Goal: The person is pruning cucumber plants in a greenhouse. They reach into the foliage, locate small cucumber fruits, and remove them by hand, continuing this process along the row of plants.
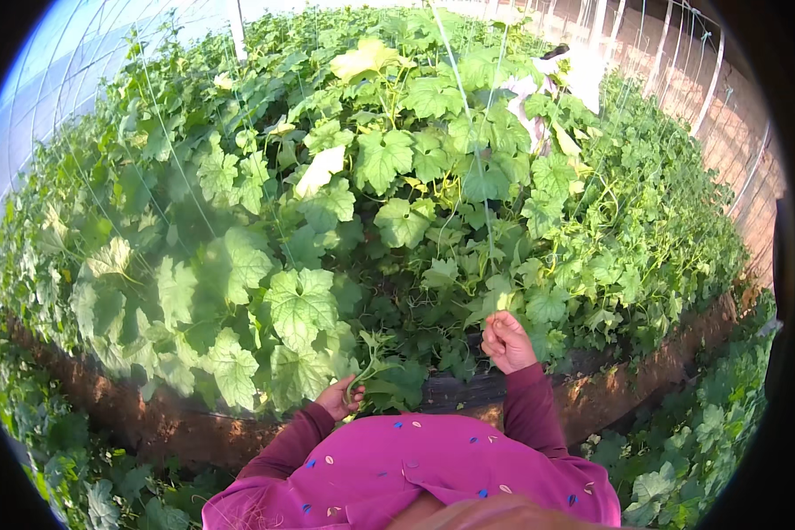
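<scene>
Low in front of my body, my left hand (342, 397) is closed around the green stem of a vine shoot (371, 361), whose leafy tip stands up above the fingers. To the right and a little higher, my right hand (507, 341) pinches the lower part of a thin training string (481, 165) between thumb and fingertips. The string runs up from there through the foliage towards the top. Broad lobed vine leaves (301, 308) surround both hands.
Dense vine rows fill the bed, with more hanging strings (172, 142) at the left. Black plastic mulch (464, 389) and bare soil (192, 430) edge the bed. A person in light clothing (530, 109) is partly hidden among leaves at the upper right. White poles (237, 30) stand behind.
</scene>
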Available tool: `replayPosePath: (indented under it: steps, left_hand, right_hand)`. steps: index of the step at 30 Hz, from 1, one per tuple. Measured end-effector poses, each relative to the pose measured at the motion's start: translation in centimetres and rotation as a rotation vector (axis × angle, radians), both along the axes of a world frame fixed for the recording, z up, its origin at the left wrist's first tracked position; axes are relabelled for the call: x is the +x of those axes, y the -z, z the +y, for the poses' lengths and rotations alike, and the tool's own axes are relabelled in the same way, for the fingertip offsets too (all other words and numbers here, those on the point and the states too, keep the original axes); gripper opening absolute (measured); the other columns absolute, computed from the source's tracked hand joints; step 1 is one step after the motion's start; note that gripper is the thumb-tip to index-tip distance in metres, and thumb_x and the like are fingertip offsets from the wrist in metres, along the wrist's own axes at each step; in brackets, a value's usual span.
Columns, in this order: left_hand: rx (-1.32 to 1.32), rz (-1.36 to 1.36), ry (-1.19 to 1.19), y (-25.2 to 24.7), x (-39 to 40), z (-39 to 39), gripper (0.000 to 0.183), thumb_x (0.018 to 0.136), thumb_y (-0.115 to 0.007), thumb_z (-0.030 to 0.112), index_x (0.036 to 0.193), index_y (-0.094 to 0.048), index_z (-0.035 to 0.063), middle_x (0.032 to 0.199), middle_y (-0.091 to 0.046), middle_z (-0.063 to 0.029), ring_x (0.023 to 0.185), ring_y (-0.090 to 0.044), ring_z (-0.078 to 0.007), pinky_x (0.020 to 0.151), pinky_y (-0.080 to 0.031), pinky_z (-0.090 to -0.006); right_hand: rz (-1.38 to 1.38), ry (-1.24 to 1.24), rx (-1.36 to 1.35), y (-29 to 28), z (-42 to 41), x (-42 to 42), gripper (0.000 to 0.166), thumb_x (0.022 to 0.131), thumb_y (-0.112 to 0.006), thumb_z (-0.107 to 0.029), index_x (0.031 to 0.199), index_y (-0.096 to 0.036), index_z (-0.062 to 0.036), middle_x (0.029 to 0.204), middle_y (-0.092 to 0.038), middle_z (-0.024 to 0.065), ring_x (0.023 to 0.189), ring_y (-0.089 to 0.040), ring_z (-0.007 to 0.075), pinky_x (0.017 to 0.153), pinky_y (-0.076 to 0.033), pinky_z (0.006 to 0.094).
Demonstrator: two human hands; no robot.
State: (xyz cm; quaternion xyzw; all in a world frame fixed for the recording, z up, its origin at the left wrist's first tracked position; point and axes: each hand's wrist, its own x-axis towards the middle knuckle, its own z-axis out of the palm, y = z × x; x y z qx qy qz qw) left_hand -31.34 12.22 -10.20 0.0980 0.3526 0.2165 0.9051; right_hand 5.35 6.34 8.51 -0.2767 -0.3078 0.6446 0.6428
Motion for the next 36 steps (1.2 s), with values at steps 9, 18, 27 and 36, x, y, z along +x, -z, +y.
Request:
replayPosePath:
  steps: [9, 18, 27, 36]
  left_hand:
    - [0.244, 0.010, 0.065, -6.8, 9.2, 2.5, 0.027, 0.090, -0.058, 0.030, 0.108, -0.057, 0.0089, 0.073, -0.050, 0.0019, 0.056, -0.041, -0.0090, 0.050, -0.031, -0.0236]
    - [0.317, 0.265, 0.199, -5.4, 13.1, 1.0, 0.022, 0.090, -0.057, 0.022, 0.101, -0.056, 0.0035, 0.070, -0.054, -0.0029, 0.055, -0.046, -0.0116, 0.047, -0.035, -0.0256]
    - [0.452, 0.213, 0.104, -5.4, 14.0, -1.1, 0.023, 0.079, -0.061, -0.001, 0.100, -0.057, 0.0037, 0.078, -0.060, -0.0046, 0.061, -0.053, -0.0132, 0.052, -0.042, -0.0269]
    - [0.600, 0.221, 0.042, -6.0, 14.4, 0.2, 0.012, 0.086, -0.063, 0.009, 0.095, -0.055, 0.0066, 0.076, -0.059, -0.0020, 0.058, -0.051, -0.0089, 0.046, -0.039, -0.0215]
  right_hand:
    - [-0.104, -0.351, -0.263, 6.7, -3.9, -5.2, 0.014, 0.095, -0.048, -0.015, 0.103, -0.055, -0.0056, 0.075, -0.061, 0.0037, 0.045, -0.035, 0.0023, 0.042, -0.027, 0.0163]
    - [-0.147, -0.259, -0.365, 12.3, -3.9, -5.9, 0.014, 0.095, -0.050, -0.021, 0.102, -0.051, -0.0092, 0.080, -0.062, 0.0023, 0.046, -0.037, 0.0021, 0.041, -0.025, 0.0175]
    - [-0.459, -0.231, -0.417, 16.1, -3.5, -5.3, 0.012, 0.092, -0.054, -0.022, 0.097, -0.053, -0.0105, 0.077, -0.064, 0.0034, 0.046, -0.036, 0.0031, 0.040, -0.028, 0.0196]
    - [-0.579, -0.232, -0.513, 17.0, -4.1, -4.6, 0.018, 0.089, -0.058, -0.027, 0.097, -0.057, -0.0111, 0.074, -0.065, -0.0003, 0.050, -0.040, 0.0043, 0.044, -0.034, 0.0220]
